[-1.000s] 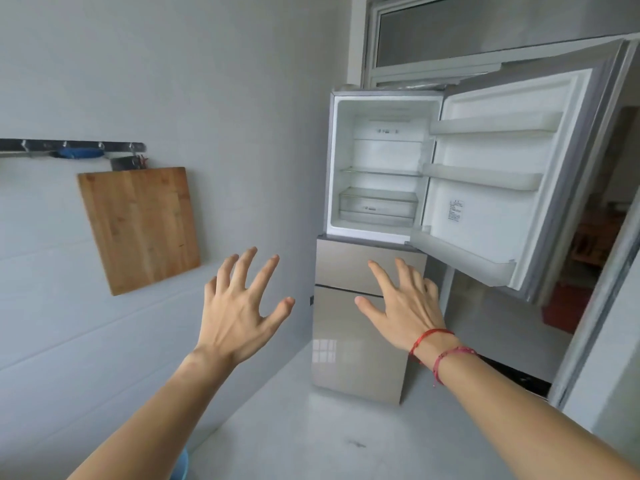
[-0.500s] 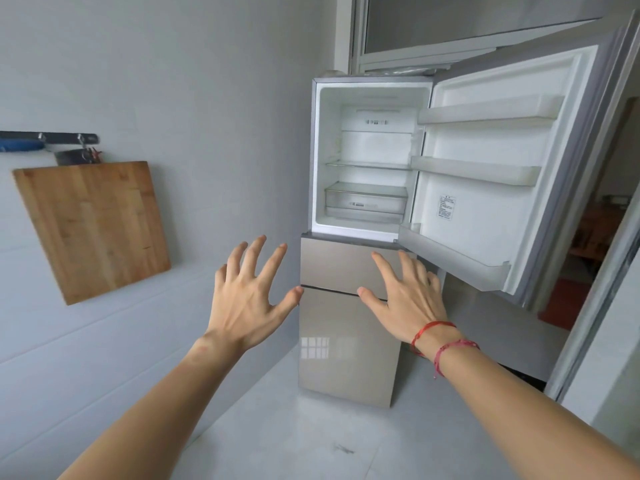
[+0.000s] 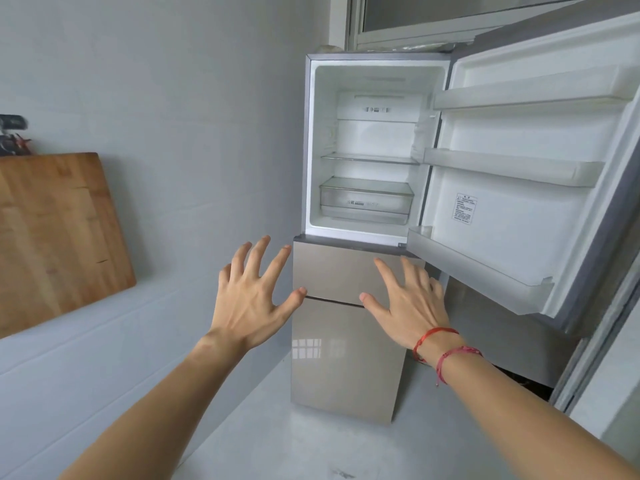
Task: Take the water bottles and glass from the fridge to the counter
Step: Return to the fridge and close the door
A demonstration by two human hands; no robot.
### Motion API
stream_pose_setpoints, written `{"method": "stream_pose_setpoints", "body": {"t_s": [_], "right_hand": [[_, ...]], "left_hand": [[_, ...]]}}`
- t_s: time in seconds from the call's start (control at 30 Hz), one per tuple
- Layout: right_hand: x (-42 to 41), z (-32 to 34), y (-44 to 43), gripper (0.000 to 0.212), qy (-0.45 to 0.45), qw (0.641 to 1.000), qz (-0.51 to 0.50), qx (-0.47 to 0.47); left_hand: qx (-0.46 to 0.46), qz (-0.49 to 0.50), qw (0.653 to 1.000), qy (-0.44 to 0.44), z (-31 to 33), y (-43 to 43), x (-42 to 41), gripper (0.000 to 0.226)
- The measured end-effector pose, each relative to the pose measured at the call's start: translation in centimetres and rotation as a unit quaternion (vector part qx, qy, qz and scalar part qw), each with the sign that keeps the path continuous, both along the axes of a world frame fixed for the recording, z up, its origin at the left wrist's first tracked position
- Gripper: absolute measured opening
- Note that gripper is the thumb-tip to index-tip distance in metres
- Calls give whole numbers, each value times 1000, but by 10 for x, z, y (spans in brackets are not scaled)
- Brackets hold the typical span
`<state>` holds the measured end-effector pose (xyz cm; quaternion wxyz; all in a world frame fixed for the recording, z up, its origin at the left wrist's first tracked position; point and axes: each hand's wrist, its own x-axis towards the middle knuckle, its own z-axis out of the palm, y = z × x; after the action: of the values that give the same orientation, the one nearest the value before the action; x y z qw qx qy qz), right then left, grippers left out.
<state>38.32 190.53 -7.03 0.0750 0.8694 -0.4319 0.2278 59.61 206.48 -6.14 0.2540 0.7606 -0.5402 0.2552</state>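
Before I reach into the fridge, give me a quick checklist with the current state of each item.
1. Upper fridge door swung open: ok.
2. Left hand empty, fingers spread: ok.
3. Right hand empty, fingers spread: ok.
4. Water bottles or glass visible in the upper compartment or on the door shelves: not ok, none seen.
5. Contents of the clear drawer: cannot tell.
6. Lower drawers shut, contents: cannot tell.

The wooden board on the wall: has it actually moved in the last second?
No. The board slid left in view, but so did the rail above it; the camera turned toward the fridge.
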Motion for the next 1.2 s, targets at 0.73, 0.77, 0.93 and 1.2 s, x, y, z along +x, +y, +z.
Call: {"method": "stream_pose_setpoints", "body": {"t_s": [0.73, 0.77, 0.93, 1.2], "right_hand": [[136, 3, -191, 71, 18, 996, -91, -1], [140, 2, -203, 71, 18, 996, -93, -4], [159, 7, -266, 71, 3, 996, -93, -6], [173, 22, -353, 69, 6, 994, -109, -20]], "left_hand": [[16, -99, 995, -2, -2, -225, 156, 72], [17, -101, 995, -2, -3, -236, 160, 72], [10, -111, 994, -14, 6, -300, 179, 72], [13, -133, 991, 2, 15, -393, 194, 73]]}}
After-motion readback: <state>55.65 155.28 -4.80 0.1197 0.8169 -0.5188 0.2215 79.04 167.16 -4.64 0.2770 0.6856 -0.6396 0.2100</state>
